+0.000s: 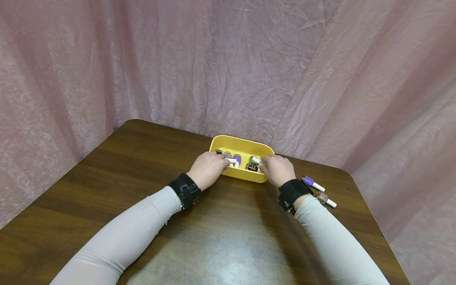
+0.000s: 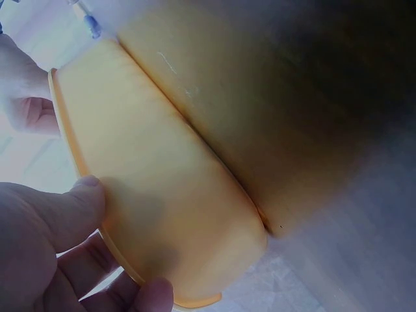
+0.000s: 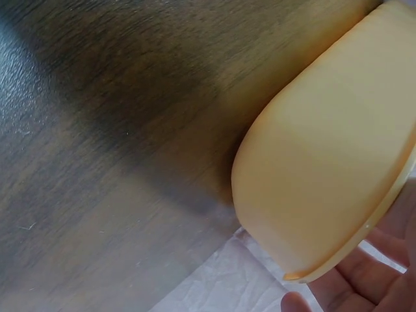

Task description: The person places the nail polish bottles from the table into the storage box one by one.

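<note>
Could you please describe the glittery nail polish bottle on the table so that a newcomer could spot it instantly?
On the brown table, find the right hand at the yellow bin. Just right of its black wrist strap lies a white-capped purple bottle. The glittery nail polish bottle lies nearer the camera, white-capped too but speckled pinkish-brown instead of purple.

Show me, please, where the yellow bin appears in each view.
Head: the yellow bin sits just right of and below centre.
Left wrist: its outer wall slants through the centre.
Right wrist: its rounded end lies at right.
Shared landmark: the right hand, by its rim.
</note>
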Tool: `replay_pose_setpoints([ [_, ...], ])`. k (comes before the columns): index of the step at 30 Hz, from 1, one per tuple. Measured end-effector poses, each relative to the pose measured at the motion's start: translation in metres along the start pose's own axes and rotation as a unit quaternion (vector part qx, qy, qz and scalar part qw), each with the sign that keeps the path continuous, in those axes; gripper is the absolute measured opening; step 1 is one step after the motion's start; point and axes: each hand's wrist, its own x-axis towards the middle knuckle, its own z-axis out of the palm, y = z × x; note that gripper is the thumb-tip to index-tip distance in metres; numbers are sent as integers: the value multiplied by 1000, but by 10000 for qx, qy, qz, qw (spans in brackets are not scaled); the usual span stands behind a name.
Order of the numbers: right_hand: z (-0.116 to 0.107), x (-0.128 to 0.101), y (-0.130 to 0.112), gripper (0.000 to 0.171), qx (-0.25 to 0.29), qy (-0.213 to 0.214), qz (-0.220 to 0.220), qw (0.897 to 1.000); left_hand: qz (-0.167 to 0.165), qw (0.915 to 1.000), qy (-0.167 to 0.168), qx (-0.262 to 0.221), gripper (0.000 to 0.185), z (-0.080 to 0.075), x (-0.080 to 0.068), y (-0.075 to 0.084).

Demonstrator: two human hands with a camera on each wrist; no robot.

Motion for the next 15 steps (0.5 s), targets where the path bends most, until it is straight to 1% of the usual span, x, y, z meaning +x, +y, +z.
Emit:
replay_pose_setpoints([
  [4,-1,1,-1,8,12,-49,14,10000,-4,10000,12,-21,11,1,0,0],
  [8,-1,2,-2,16,21,-131,5,9999,3,10000,2,-41,10,0,0,0],
  [12,-2,2,-2,7,-5,-245,50,9997,9,10000,11,-69,10,0,-1,0],
  [15,-3,2,-3,12,-41,-313,85,9995,18,9999,58,-109,10,0,-1,0],
])
